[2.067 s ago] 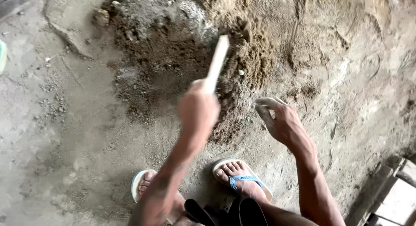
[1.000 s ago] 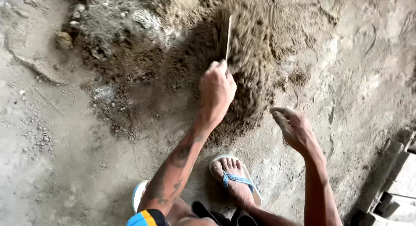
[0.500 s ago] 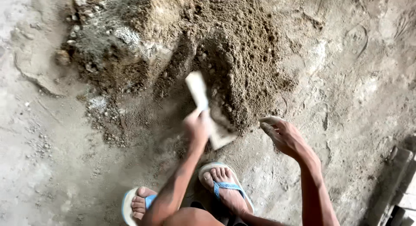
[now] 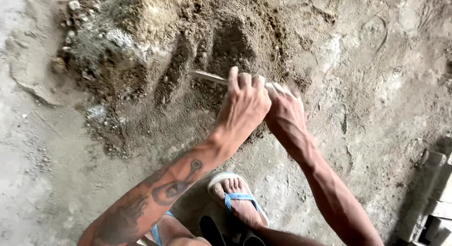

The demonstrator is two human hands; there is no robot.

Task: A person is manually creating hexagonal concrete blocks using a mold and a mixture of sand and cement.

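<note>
My left hand [image 4: 245, 104] grips a thin, flat, pale tool [image 4: 207, 77] that points left over a heap of damp brown sand [image 4: 188, 53]. Close against it on the right is my right hand [image 4: 285, 111], its fingers blurred and reaching over the tool's near end; whether it grips the tool is unclear. Both hands hover over the near edge of the heap. My left forearm bears a dark tattoo.
Rough grey concrete floor [image 4: 47, 189] surrounds the heap, with small stones [image 4: 59, 64] at its left edge. My feet in blue-strapped sandals [image 4: 238, 199] stand just below the hands. Pale blocks [image 4: 438, 203] lie at the lower right corner.
My left hand has turned the flat tool from upright to lying sideways over the sand. The right hand has moved left from open air until it meets the left hand.
</note>
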